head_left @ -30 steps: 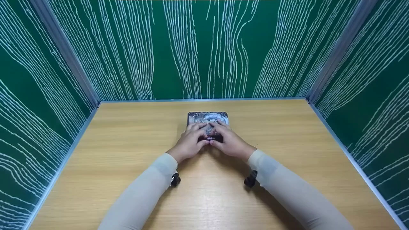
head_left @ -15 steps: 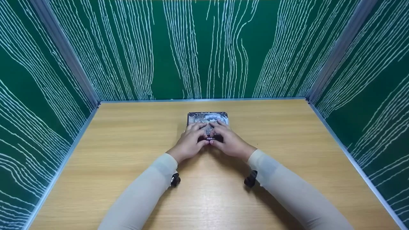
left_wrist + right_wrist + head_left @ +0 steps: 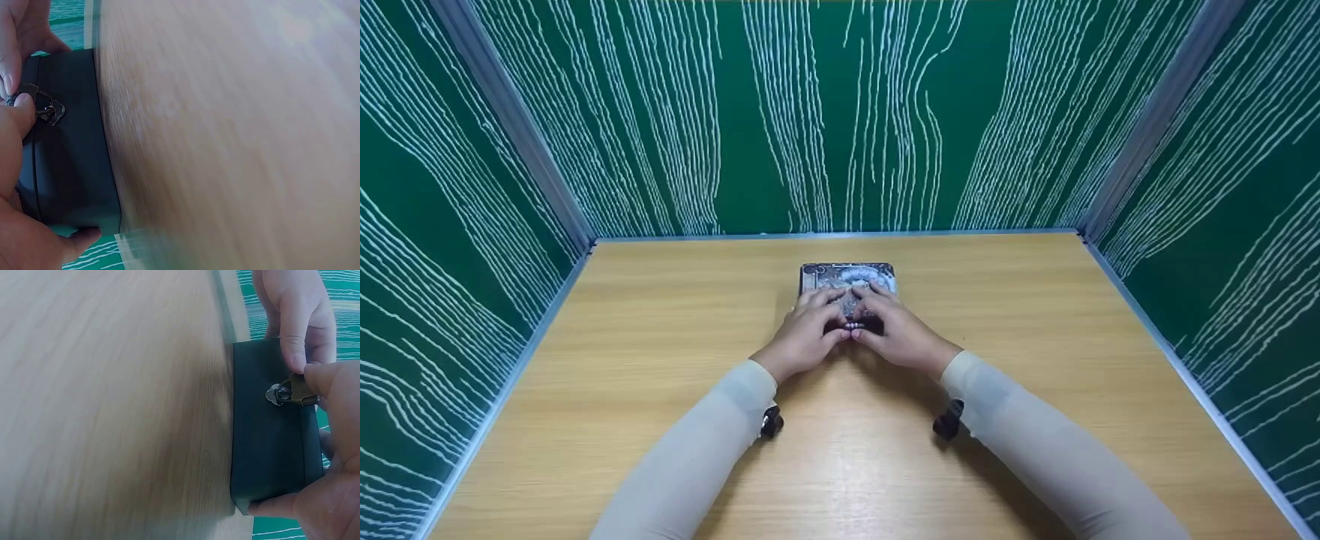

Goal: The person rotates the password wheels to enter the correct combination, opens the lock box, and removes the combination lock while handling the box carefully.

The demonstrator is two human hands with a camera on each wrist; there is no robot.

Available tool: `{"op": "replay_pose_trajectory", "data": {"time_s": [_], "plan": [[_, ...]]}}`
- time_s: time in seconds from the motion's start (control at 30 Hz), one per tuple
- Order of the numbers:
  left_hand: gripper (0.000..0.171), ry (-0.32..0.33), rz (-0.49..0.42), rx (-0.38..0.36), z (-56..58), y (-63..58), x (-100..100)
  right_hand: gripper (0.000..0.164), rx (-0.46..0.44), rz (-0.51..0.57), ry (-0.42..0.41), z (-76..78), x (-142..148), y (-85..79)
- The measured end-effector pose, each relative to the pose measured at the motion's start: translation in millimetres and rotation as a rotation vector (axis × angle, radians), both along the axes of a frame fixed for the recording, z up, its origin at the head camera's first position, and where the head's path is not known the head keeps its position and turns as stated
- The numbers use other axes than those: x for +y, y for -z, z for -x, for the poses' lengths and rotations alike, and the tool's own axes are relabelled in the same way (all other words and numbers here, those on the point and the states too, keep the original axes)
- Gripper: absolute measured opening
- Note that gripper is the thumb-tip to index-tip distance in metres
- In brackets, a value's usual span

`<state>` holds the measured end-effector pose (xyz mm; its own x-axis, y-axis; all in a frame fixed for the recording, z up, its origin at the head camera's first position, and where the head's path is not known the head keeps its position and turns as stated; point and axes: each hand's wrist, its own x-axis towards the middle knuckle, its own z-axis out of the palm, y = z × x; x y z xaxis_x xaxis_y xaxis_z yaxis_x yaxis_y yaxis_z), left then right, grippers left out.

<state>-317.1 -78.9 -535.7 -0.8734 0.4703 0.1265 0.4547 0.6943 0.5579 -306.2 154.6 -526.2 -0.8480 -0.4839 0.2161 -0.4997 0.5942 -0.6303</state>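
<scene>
A small box (image 3: 866,275) with a patterned grey and pale-blue lid lies near the far side of the table; its dark front wall (image 3: 264,450) shows in the wrist views. A metal latch (image 3: 301,389) with a small loop sits mid-front. My left hand (image 3: 805,335) grips the box's left side, fingers bent over the lid. My right hand (image 3: 906,336) holds the right side likewise. Both thumbs meet at the latch, the left thumb (image 3: 23,109) touching it. A tiny pale striped part shows between the thumbs in the head view, too small to make out.
The wooden table (image 3: 660,315) spreads around the box and under both forearms. Green panels (image 3: 757,150) with white wavy lines rise at the back and both sides, joined by grey posts (image 3: 521,127). A dark wrist camera (image 3: 949,420) hangs from the right sleeve.
</scene>
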Motion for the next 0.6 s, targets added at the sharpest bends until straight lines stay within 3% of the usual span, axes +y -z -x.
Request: {"op": "replay_pose_trajectory", "data": {"time_s": [0.6], "plan": [[0.015,-0.002,0.013,-0.002,0.5,-0.3,1.0,0.015,0.017,-0.001,-0.010,0.1,1.3,-0.4]]}}
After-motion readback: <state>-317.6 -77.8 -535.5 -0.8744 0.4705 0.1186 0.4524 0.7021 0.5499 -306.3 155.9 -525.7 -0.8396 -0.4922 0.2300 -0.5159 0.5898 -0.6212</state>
